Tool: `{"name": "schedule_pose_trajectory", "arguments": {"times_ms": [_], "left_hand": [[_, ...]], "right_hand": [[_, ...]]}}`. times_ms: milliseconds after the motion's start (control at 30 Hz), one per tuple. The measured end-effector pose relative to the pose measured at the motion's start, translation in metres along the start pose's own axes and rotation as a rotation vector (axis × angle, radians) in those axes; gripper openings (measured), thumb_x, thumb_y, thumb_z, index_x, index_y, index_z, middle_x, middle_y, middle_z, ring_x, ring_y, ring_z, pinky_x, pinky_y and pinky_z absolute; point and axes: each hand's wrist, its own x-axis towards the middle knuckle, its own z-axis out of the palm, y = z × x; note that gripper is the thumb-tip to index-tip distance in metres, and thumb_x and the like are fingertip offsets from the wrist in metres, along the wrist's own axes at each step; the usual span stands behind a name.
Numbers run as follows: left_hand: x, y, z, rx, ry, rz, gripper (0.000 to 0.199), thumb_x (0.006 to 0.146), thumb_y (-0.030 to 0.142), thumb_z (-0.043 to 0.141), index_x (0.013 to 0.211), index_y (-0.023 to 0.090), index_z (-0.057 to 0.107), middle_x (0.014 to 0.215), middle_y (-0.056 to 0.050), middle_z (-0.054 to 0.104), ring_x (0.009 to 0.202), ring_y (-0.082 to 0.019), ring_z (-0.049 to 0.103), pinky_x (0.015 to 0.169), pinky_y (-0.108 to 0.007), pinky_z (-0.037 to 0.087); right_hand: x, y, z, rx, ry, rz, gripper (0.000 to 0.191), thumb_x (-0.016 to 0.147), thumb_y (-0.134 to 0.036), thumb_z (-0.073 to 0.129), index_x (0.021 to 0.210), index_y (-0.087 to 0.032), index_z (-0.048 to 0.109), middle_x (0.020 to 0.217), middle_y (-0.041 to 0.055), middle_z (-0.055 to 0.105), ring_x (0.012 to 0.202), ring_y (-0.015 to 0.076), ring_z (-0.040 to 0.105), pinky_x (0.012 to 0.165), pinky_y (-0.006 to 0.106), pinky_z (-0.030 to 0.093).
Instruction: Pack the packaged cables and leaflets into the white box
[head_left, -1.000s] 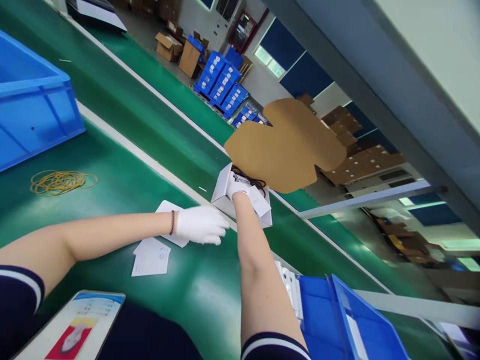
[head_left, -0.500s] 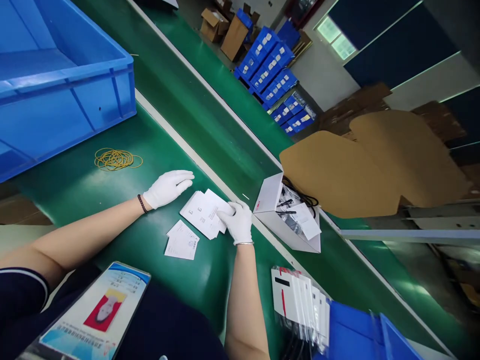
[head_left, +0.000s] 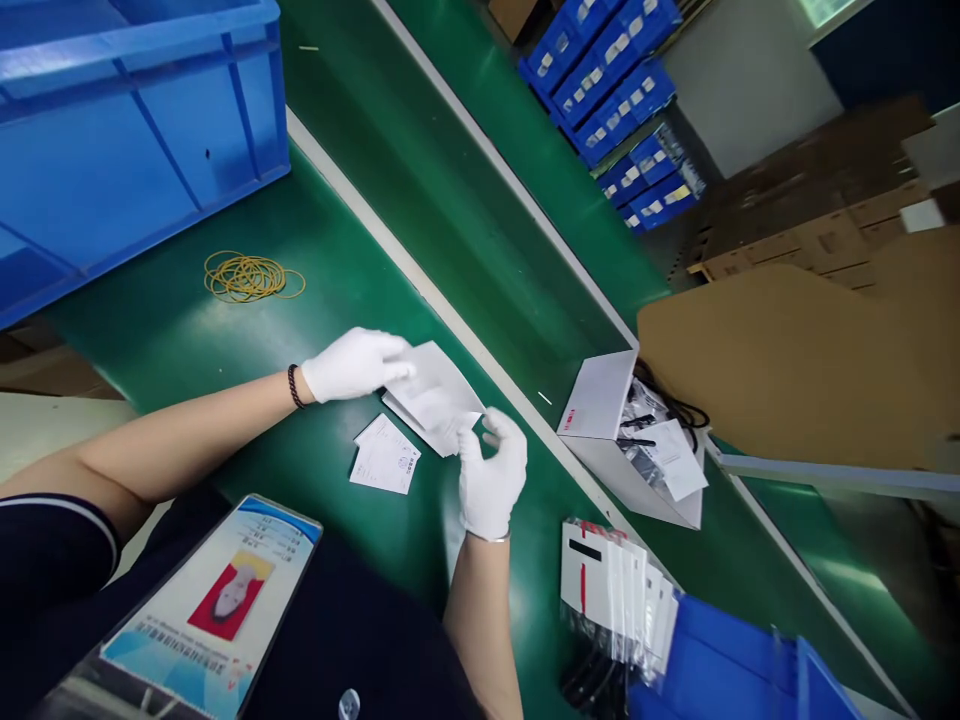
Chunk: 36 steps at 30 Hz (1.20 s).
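My left hand (head_left: pixel 360 365), in a white glove, reaches the left edge of a small pile of white paper sheets (head_left: pixel 439 395). Its fingers are stretched out and touch the paper. At the pile's right corner, my gloved right hand (head_left: pixel 493 472) has its thumb and fingers bent around the edge of the top sheet, which looks lifted and blurred. Two overlapping printed white cards (head_left: pixel 386 455) lie on the green table (head_left: pixel 322 450) just below the pile, touched by neither hand.
Yellow rubber bands (head_left: pixel 251 277) lie left, near a large blue crate (head_left: pixel 150 140). An open white box (head_left: pixel 600 400) with cables and paper stands right. Bagged white packages (head_left: pixel 615 590) lean by a blue bin (head_left: pixel 720 660). A brown cardboard sheet (head_left: pixel 780 360) juts in at right.
My left hand has moved right onto the papers. My right hand has drawn slightly back, and the top sheet now shows a blank, raised face. The camera view has shifted.
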Motion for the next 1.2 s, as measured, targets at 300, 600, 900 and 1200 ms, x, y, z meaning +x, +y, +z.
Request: {"name": "schedule_pose_trajectory", "arguments": {"times_ms": [300, 600, 900, 1200], "left_hand": [[0.003, -0.006, -0.010, -0.223, 0.262, -0.173, 0.031, 0.084, 0.045, 0.055, 0.074, 0.016, 0.059, 0.073, -0.001, 0.059, 0.068, -0.017, 0.051, 0.062, -0.029, 0.038], [0.003, -0.007, -0.008, -0.249, 0.266, -0.176, 0.032, 0.083, 0.047, 0.053, 0.071, 0.018, 0.057, 0.071, -0.001, 0.057, 0.066, -0.016, 0.050, 0.060, -0.029, 0.037], [0.002, -0.008, -0.004, -0.331, 0.283, -0.200, 0.033, 0.082, 0.049, 0.055, 0.074, 0.017, 0.058, 0.075, -0.002, 0.059, 0.070, -0.017, 0.052, 0.062, -0.030, 0.042], [-0.022, 0.022, 0.025, -0.743, -0.046, -0.239, 0.035, 0.083, 0.048, 0.058, 0.094, 0.016, 0.068, 0.098, -0.006, 0.072, 0.088, -0.025, 0.065, 0.077, -0.036, 0.055]], "right_hand": [[-0.040, -0.011, 0.014, -0.253, -0.512, -0.253, 0.058, 0.063, -0.042, 0.088, 0.114, -0.024, 0.067, 0.108, 0.0093, 0.063, 0.101, 0.0290, 0.056, 0.087, 0.043, 0.046], [-0.040, -0.009, 0.010, 0.020, -0.601, 0.346, 0.017, 0.082, -0.042, 0.066, 0.089, -0.026, 0.066, 0.085, -0.0021, 0.070, 0.079, 0.0208, 0.064, 0.071, 0.032, 0.048], [-0.042, -0.006, 0.013, -0.062, -0.334, -0.009, 0.026, 0.090, -0.041, 0.054, 0.083, -0.025, 0.073, 0.103, 0.0066, 0.068, 0.098, 0.0254, 0.059, 0.087, 0.039, 0.046], [-0.041, -0.033, 0.014, 0.226, -0.108, 0.397, 0.038, 0.100, -0.047, 0.026, 0.096, -0.020, 0.053, 0.058, -0.0023, 0.055, 0.044, 0.0168, 0.051, 0.045, 0.028, 0.043]]}}
